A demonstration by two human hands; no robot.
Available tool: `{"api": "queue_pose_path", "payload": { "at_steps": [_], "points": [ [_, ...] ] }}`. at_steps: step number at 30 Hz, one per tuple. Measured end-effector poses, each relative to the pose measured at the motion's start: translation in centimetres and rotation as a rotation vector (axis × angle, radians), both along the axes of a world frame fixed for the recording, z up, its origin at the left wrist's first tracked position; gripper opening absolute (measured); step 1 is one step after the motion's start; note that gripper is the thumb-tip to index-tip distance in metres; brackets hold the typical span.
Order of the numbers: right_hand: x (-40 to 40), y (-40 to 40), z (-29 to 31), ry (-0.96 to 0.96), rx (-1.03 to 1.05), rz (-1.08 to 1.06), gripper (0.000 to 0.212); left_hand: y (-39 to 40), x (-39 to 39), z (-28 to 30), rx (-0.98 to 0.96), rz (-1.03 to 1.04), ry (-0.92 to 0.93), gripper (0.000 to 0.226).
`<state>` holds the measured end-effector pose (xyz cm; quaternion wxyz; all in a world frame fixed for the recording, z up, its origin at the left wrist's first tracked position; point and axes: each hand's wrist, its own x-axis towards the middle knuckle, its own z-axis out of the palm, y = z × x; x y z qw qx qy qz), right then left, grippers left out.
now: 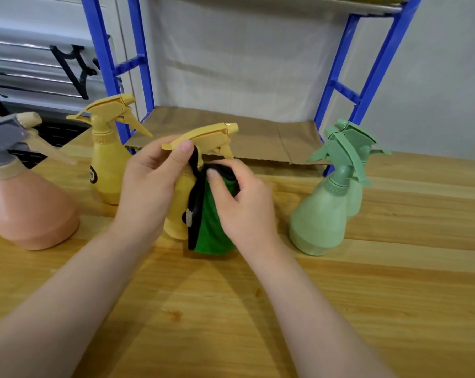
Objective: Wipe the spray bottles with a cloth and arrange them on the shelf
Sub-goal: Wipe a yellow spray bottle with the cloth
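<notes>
A yellow spray bottle point(176, 211) stands on the wooden table in the middle of the view. My left hand point(149, 184) grips its neck, thumb up against the trigger head. A green cloth with a black hem point(209, 227) is draped over the bottle's right side, and my right hand point(239, 203) holds that cloth against the bottle. A second yellow bottle point(108, 162) stands behind to the left. Beside it at the far left is a pink bottle with a grey head point(32, 211). Two green bottles point(323, 214) stand close together at the right.
A blue metal shelf frame point(108, 64) rises behind the table. Its lowest level is lined with brown cardboard point(258, 135) and carries no bottles. A white wall is behind it, and a black bracket point(72, 69) hangs on rails at the left.
</notes>
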<state>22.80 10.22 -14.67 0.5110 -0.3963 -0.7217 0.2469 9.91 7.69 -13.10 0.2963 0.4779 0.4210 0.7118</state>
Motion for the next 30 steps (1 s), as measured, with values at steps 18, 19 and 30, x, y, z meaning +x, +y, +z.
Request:
{"api": "queue_pose_path", "payload": {
  "at_steps": [18, 19, 30],
  "points": [
    [8.2, -3.8, 4.1, -0.194, -0.197, -0.101, 0.01, 2.6, 3.8, 2.2, -0.013, -0.003, 0.046, 0.012],
    [8.7, -4.6, 4.1, -0.189, -0.202, -0.103, 0.01, 3.1, 4.4, 2.2, -0.012, -0.01, 0.044, 0.011],
    [11.0, -5.8, 3.3, -0.224, -0.214, -0.154, 0.009, 7.5, 10.2, 1.2, -0.018, -0.054, 0.132, 0.009]
  ]
}}
